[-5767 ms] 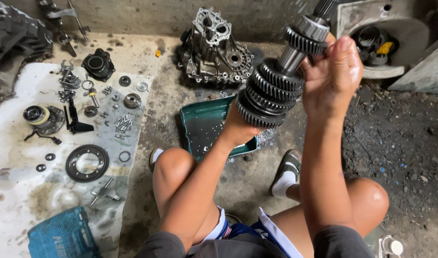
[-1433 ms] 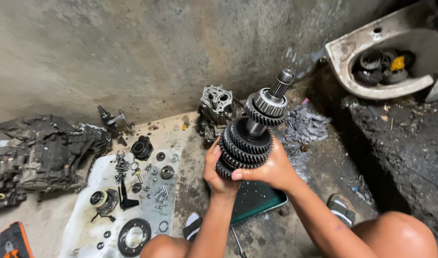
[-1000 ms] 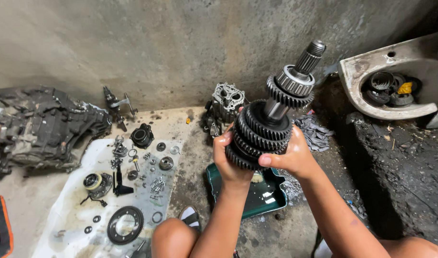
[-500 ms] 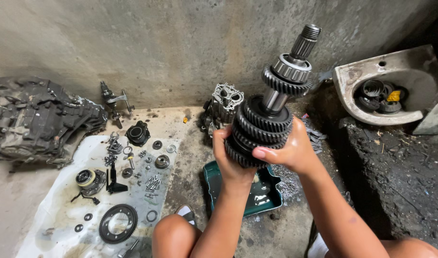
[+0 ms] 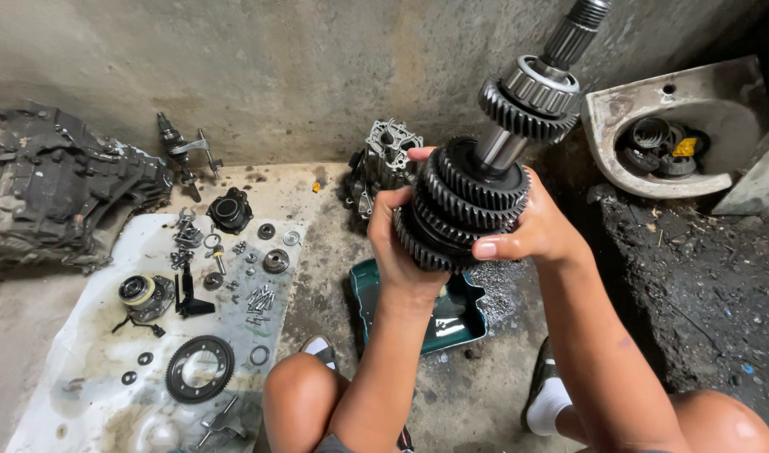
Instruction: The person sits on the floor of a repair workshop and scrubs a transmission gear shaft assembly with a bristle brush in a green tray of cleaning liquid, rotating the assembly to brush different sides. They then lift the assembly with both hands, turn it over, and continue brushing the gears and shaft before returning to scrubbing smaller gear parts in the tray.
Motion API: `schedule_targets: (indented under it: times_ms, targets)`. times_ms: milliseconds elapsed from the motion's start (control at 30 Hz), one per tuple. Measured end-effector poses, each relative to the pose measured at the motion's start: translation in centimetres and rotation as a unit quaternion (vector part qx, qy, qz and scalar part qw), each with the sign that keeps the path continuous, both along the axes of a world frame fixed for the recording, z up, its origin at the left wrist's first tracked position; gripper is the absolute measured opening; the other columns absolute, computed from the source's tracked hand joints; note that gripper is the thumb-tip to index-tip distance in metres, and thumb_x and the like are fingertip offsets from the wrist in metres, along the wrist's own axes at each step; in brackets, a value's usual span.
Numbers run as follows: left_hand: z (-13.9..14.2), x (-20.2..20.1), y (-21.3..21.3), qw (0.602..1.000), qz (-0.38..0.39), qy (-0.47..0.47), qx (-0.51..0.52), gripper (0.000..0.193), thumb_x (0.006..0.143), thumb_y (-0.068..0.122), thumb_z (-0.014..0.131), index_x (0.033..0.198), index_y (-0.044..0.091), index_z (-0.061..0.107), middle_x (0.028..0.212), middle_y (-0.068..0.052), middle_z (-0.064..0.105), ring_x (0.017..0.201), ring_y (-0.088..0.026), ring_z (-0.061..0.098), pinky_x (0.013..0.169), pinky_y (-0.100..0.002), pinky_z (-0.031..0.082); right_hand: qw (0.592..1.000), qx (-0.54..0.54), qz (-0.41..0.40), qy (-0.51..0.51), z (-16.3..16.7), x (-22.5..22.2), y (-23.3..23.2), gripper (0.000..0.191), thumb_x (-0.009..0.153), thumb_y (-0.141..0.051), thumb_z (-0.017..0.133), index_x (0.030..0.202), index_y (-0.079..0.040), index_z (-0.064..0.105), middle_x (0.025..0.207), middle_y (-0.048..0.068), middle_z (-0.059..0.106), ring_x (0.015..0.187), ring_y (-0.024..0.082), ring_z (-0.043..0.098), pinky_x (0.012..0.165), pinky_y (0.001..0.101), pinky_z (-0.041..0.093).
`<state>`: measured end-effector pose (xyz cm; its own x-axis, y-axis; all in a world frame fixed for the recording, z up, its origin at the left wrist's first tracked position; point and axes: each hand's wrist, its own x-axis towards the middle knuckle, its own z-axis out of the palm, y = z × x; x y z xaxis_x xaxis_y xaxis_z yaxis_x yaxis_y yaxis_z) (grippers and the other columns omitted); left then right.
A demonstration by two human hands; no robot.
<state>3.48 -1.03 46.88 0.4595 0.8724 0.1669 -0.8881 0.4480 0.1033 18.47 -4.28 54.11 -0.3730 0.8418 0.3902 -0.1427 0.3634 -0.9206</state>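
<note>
I hold a dark steel gear shaft (image 5: 485, 176) with several toothed gears stacked on it, tilted up toward the upper right. My left hand (image 5: 397, 235) grips the lower gears from the left side. My right hand (image 5: 531, 235) wraps the same gear cluster from the right, thumb across the front. The splined shaft tip (image 5: 581, 21) points at the concrete wall. Below the shaft lies a green tray (image 5: 439, 315) on the floor.
A white sheet (image 5: 91, 361) on the left carries a ring gear (image 5: 200, 369), bearings, bolts and small parts. A gearbox housing (image 5: 57, 193) lies far left, an aluminium casing (image 5: 380, 164) by the wall. A broken sink (image 5: 678, 126) with parts sits at right.
The view has shifted slightly while both hands keep hold of the gear shaft; the shaft has risen a little and stays tilted toward the upper right.
</note>
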Motion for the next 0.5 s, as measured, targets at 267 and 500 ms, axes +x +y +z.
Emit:
schedule_targets:
  times_ms: [267,500]
  targets:
    - [-0.4,0.3,0.0,0.985,0.101,0.09,0.106,0.05,0.106,0.033,0.046,0.138,-0.005,0.051,0.137,-0.018,0.061,0.125,-0.026,0.062,0.114,-0.043,0.049,0.994,0.087,-0.009,-0.063,1.1,0.1,0.0,0.088,0.067,-0.03,0.09,0.141,0.005,0.058,0.152,0.021,0.059,0.141,0.026,0.057,0.126,0.0411,0.044]
    - [0.8,-0.4,-0.2,0.994,-0.086,-0.062,0.017,0.058,0.108,0.046,0.044,0.136,-0.004,0.053,0.133,-0.021,0.062,0.121,-0.031,0.064,0.11,-0.045,0.05,0.993,0.09,-0.022,-0.077,1.7,-0.7,-1.4,0.088,0.068,-0.028,0.092,0.141,0.005,0.056,0.15,0.02,0.06,0.139,0.028,0.058,0.125,0.0443,0.048]
